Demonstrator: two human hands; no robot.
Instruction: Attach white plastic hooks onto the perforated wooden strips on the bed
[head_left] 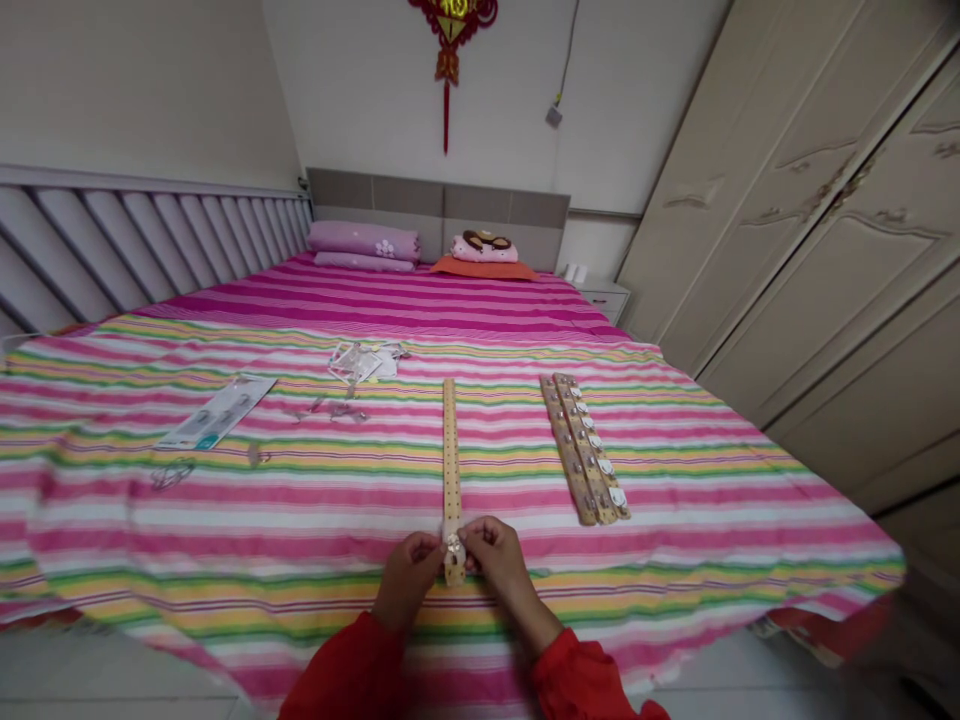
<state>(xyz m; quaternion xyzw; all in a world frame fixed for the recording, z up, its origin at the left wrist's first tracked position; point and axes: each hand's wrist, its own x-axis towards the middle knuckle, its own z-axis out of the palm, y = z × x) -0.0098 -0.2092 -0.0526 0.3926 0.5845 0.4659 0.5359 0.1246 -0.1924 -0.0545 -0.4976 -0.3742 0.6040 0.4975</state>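
A long wooden strip with rows of holes lies lengthwise on the striped bedspread. My left hand and my right hand meet at its near end, fingers pinched on a small shiny metal piece pressed against the strip. Both sleeves are red. To the right lie two similar wooden strips side by side, fitted with several white and metal pieces.
A flat grey-white card pack lies at the left. Opened clear packets and small loose metal bits lie mid-bed. Pillows sit at the headboard. A wardrobe stands along the right.
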